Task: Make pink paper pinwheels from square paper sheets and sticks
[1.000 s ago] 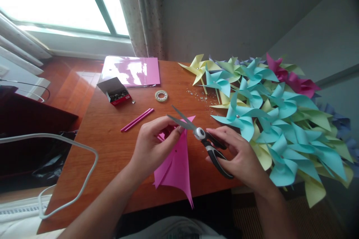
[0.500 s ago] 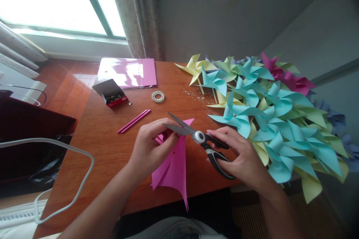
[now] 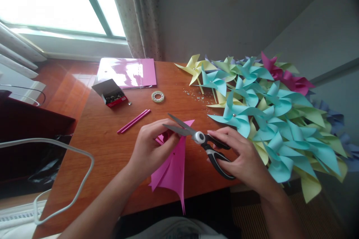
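Little has shifted: my right hand (image 3: 242,155) keeps the scissors (image 3: 200,138) open, my left hand (image 3: 153,147) pinches the folded pink paper (image 3: 172,168) on the desk (image 3: 112,145). Cutting looks unfinished; many finished pinwheels (image 3: 269,119) lie beside.

A home room: a curtain (image 3: 137,11) and window (image 3: 50,0) at 11 o'clock, a wooden counter (image 3: 112,138) heaped with paper pinwheels (image 3: 269,115) at 2 o'clock.
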A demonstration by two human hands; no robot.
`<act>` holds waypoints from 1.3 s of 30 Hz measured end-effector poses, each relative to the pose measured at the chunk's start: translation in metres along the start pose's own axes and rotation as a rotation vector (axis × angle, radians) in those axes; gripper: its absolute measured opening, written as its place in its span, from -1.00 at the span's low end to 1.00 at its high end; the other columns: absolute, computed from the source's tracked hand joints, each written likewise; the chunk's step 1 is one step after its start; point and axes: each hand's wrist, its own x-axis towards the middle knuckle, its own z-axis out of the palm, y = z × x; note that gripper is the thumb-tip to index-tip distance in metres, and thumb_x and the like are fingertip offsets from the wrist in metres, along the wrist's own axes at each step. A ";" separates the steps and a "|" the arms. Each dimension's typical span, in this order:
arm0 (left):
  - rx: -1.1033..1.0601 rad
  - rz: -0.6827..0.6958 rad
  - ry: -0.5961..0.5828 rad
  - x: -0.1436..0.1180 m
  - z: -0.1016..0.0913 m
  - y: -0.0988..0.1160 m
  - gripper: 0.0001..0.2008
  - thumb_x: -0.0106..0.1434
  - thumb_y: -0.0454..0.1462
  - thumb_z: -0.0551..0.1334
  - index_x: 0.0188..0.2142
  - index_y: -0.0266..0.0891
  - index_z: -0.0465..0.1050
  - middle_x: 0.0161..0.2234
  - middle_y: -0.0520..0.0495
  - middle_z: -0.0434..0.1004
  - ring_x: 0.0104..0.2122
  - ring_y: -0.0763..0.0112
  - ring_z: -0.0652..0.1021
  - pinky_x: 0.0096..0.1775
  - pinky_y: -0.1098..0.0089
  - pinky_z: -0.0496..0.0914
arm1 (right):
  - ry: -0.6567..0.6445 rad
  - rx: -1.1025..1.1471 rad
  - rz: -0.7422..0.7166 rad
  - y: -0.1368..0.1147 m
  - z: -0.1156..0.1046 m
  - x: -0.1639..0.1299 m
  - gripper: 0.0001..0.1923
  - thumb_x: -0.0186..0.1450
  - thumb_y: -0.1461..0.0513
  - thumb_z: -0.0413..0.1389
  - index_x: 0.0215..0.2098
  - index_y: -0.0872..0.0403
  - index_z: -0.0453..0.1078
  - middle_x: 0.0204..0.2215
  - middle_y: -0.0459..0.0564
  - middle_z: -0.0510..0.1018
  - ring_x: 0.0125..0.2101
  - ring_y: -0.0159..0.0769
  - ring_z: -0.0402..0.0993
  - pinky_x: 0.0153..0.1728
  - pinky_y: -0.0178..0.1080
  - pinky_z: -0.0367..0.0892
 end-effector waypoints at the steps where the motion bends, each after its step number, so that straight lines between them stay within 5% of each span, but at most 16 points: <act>1: 0.005 -0.004 -0.004 0.000 0.000 0.000 -0.85 0.25 -0.44 0.24 -0.37 -0.26 0.59 -0.42 -0.03 0.61 -0.42 0.41 0.53 -0.35 0.43 0.38 | 0.000 0.004 0.004 0.001 0.001 0.000 -0.43 0.21 0.34 0.27 0.17 -0.11 0.42 -0.06 -0.02 0.51 -0.08 -0.22 0.50 -0.08 -0.24 0.46; 5: 0.045 -0.055 -0.008 0.000 0.000 0.001 -0.89 0.27 -0.37 0.26 -0.37 -0.27 0.58 -0.47 -0.03 0.57 -0.46 0.43 0.49 -0.40 0.42 0.33 | 0.059 0.144 0.099 0.003 0.007 -0.001 -0.52 0.20 0.27 0.33 0.09 -0.13 0.48 -0.10 -0.03 0.52 -0.17 -0.23 0.52 -0.19 -0.25 0.47; 11: -0.026 -0.171 0.002 -0.003 0.002 -0.002 -0.87 0.31 -0.27 0.28 -0.35 -0.26 0.54 -0.45 -0.04 0.56 -0.45 0.40 0.49 -0.40 0.41 0.34 | 0.064 0.785 0.392 -0.006 0.017 0.001 -0.54 0.23 0.01 0.31 0.02 0.02 0.45 -0.45 -0.08 0.53 -0.47 -0.35 0.44 -0.46 -0.33 0.37; 15: -0.102 -0.240 0.020 -0.003 0.002 -0.002 -0.89 0.28 -0.24 0.31 -0.32 -0.26 0.54 -0.41 -0.06 0.57 -0.42 0.37 0.51 -0.40 0.41 0.36 | 0.064 0.835 0.506 -0.010 0.024 0.009 -0.47 0.15 -0.01 0.37 -0.04 0.10 0.44 -0.44 -0.06 0.54 -0.50 -0.39 0.41 -0.49 -0.35 0.36; 19: -0.148 -0.265 0.068 -0.002 0.001 -0.001 -0.88 0.24 -0.23 0.35 -0.35 -0.24 0.52 -0.44 -0.01 0.50 -0.46 0.42 0.46 -0.44 0.45 0.33 | 0.127 0.624 0.516 -0.005 0.034 0.017 -0.47 0.09 0.03 0.39 -0.05 0.09 0.47 -0.31 -0.01 0.56 -0.42 -0.32 0.48 -0.43 -0.29 0.46; 25: -0.168 -0.296 0.080 -0.002 0.001 -0.001 -0.84 0.21 -0.20 0.38 -0.40 -0.24 0.50 -0.47 0.00 0.46 -0.48 0.44 0.43 -0.46 0.46 0.31 | 0.286 -0.168 0.272 0.002 0.046 0.027 -0.72 0.23 0.09 0.24 -0.16 0.07 0.55 -0.36 0.00 0.52 -0.41 -0.24 0.47 -0.43 -0.25 0.40; 29: -0.177 -0.315 0.082 -0.002 0.001 -0.002 -0.82 0.19 -0.20 0.40 -0.41 -0.25 0.50 -0.48 0.01 0.47 -0.49 0.46 0.41 -0.48 0.46 0.28 | 0.286 -0.566 0.275 -0.001 0.053 0.033 -0.75 0.29 0.10 0.18 -0.12 0.03 0.53 -0.28 0.02 0.58 -0.34 -0.17 0.52 -0.38 -0.22 0.29; 39: -0.224 -0.344 0.053 -0.004 0.000 -0.006 -0.80 0.25 -0.15 0.35 -0.35 -0.24 0.45 -0.48 0.05 0.37 -0.51 0.50 0.34 -0.49 0.47 0.21 | 0.153 -0.797 0.324 -0.003 0.054 0.036 -0.68 0.35 0.13 0.16 0.04 0.05 0.42 -0.15 0.07 0.57 -0.27 -0.10 0.55 -0.43 -0.20 0.19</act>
